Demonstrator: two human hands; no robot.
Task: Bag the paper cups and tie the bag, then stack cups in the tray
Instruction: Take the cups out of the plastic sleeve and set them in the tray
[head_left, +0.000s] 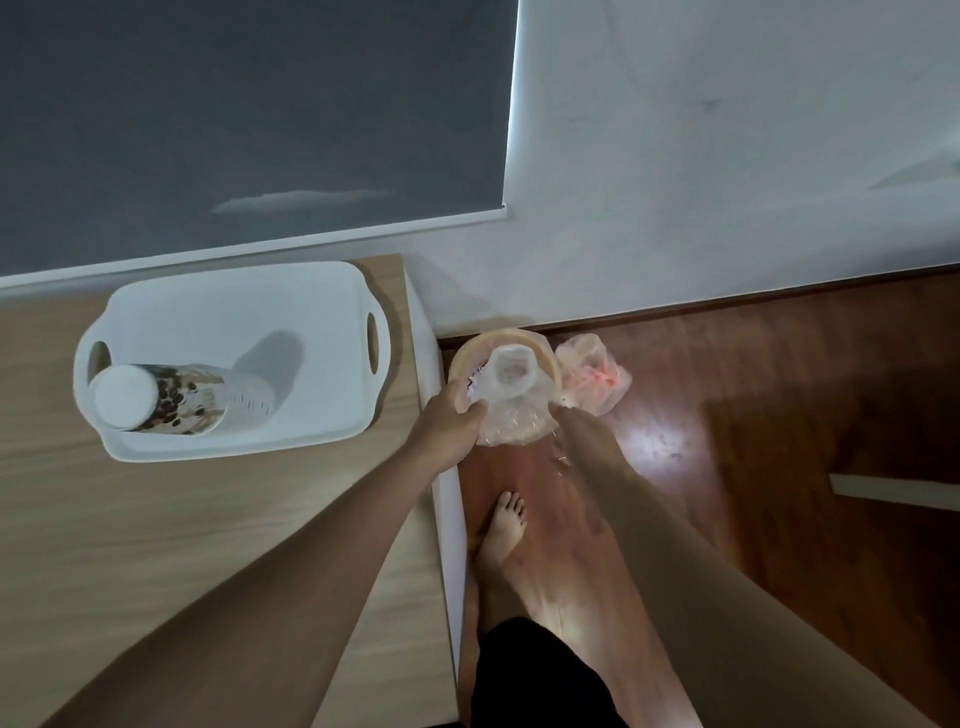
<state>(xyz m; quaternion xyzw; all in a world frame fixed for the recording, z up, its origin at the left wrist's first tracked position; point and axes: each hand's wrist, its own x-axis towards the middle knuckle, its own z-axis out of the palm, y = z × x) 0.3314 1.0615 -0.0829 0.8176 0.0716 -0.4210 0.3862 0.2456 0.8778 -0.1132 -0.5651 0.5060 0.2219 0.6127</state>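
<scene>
Nearest the camera, both forearms reached forward past the tabletop (156, 519) edge. The left hand (452, 415) gripped the clear bag (511, 410) rim; the right hand (576, 423) pinched its opposite side, fingers partly hidden. Cups (511, 371) appeared inside. Tying seemingly remained. Left of the left hand, the tray (291, 291) held one cup stack (171, 397).

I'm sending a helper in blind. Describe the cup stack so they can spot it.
Find the white tray on the wooden table. The cup stack lies on its side at the tray's left end, the only thing inside, printed with dark coffee beans.
</scene>
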